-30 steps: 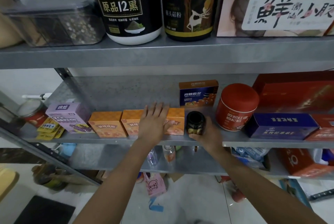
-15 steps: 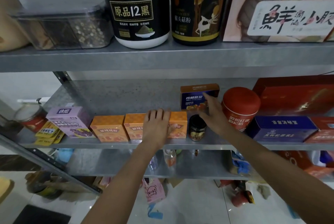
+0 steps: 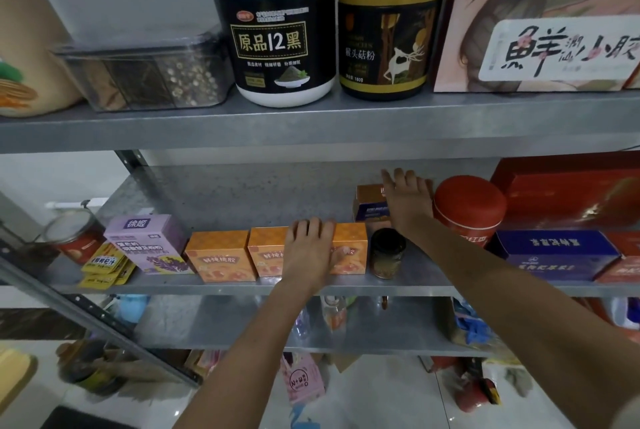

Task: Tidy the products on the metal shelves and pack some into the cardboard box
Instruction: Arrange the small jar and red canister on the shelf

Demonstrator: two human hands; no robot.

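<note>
Three orange boxes [image 3: 220, 260] stand in a row at the front of the middle metal shelf [image 3: 242, 286]. My left hand [image 3: 309, 252] lies flat over the second and third box, its thumb against the front of the third. A small dark glass jar [image 3: 387, 253] stands free just right of them. Behind the jar, my right hand [image 3: 408, 200] reaches with spread fingers over the top of a blue-and-orange box [image 3: 369, 205] at the back of the shelf. No cardboard packing box is visible.
A red round tin [image 3: 469, 210], a blue flat box [image 3: 554, 253] and red boxes fill the shelf's right side. A purple box [image 3: 149, 245], yellow sachets [image 3: 104, 264] and a can [image 3: 74, 234] sit left. The upper shelf holds a black tub [image 3: 277, 30], a gold-lidded tub [image 3: 388, 30] and a clear container [image 3: 145, 76].
My right hand let go of the dark jar and reached back onto the blue-and-orange box. My left hand stayed on the orange boxes. The camera moved closer.
</note>
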